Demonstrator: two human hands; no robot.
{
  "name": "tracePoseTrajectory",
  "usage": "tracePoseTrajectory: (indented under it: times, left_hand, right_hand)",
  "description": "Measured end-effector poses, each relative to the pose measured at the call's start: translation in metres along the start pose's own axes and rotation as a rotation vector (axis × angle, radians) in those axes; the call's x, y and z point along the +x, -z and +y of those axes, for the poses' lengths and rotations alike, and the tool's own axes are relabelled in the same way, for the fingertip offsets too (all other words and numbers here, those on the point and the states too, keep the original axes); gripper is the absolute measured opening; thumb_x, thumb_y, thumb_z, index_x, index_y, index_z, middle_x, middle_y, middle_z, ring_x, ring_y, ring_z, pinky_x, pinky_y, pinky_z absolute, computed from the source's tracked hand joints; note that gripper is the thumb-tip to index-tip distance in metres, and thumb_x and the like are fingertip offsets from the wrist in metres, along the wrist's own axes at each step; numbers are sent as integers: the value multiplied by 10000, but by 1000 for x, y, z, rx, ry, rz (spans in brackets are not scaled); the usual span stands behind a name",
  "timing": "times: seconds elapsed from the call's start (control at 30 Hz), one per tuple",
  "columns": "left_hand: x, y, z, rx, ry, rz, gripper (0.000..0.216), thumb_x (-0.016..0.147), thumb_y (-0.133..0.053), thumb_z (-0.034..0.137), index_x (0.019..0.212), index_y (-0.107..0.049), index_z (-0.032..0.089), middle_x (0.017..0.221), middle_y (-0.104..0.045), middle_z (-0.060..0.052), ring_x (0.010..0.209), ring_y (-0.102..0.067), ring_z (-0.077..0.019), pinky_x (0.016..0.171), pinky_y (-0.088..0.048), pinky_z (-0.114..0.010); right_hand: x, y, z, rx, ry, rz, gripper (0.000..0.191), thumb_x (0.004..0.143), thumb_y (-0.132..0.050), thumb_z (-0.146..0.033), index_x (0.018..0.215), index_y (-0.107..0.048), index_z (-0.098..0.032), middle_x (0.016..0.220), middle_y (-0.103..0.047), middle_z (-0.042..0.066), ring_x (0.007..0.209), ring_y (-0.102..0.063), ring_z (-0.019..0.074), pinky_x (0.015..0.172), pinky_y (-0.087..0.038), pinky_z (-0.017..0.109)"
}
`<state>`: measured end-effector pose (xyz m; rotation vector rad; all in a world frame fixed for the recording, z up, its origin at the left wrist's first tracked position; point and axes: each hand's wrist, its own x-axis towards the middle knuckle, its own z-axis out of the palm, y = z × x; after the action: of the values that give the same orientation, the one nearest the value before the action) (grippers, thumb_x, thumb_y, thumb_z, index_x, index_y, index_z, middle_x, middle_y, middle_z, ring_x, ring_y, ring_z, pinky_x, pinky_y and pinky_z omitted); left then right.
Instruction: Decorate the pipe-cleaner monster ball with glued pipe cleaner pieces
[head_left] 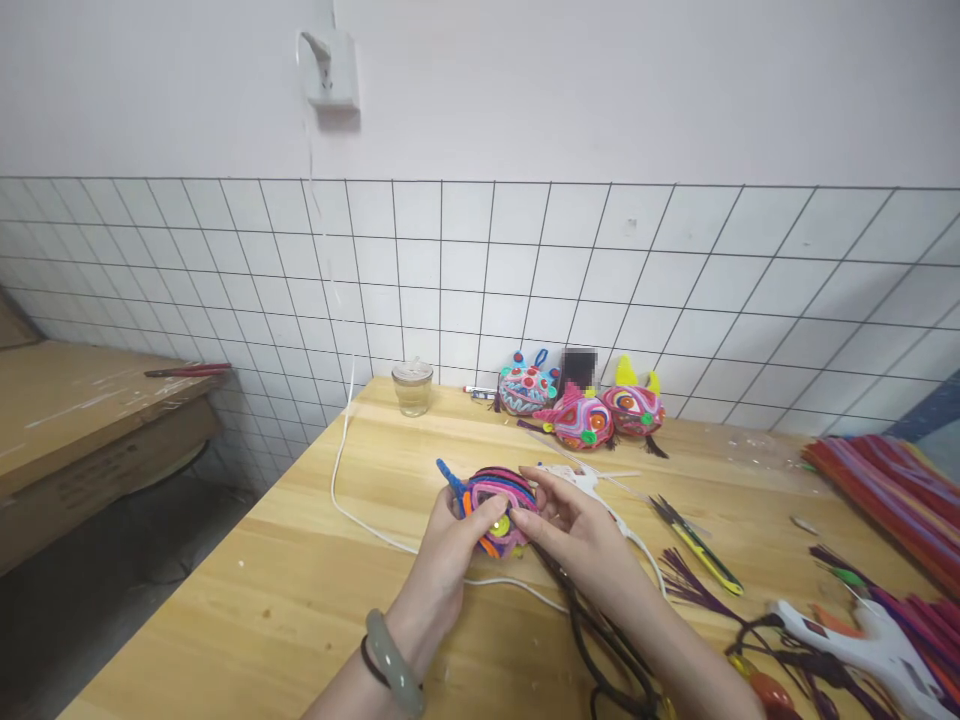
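Observation:
A colourful fuzzy ornament (517,488), made of coiled pipe cleaners in purple, pink, orange and blue with a yellow-green button, is held up between both hands over the wooden table. My left hand (442,555) grips its left side, thumb pressed on the front near the button; a blue stub sticks out above this hand. My right hand (581,520) pinches the right edge with thumb and fingers. Partly hidden behind the right hand is a white glue gun (589,482). Dark cords (611,640) lie beneath the right wrist.
Three similar ornaments (529,388) sit at the back near a lidded glass cup (412,388). To the right lie a yellow-and-black cutter (701,550), a second glue gun (862,645), purple tassels (694,583) and pipe cleaner bundles (892,500). A white cable (367,525) crosses the table (247,600).

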<state>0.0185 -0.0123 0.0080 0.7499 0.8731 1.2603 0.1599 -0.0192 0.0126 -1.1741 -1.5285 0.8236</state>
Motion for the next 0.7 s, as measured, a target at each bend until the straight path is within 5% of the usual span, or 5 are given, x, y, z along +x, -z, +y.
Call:
tracePoseTrajectory:
  times: [0.27, 0.7]
  left_hand:
    - [1, 5, 3, 58, 72, -30, 349, 588, -787, 295, 878, -677, 135, 861, -697, -85, 715, -627, -174, 674, -489, -282]
    - [2, 7, 8, 115, 117, -23, 341, 588, -791, 290, 875, -678, 145, 813, -711, -87, 654, -646, -185, 623, -492, -280]
  right_hand:
    - [-1, -6, 2, 195, -64, -71, 436, 712, -682, -436, 1074, -587, -212, 1018, -691, 81, 946, -648, 238, 763, -554, 363]
    - [0, -7, 9, 235, -121, -135, 444, 718, -666, -446, 1084, -574, -211, 839, -680, 33, 722, -646, 188, 652, -547, 330]
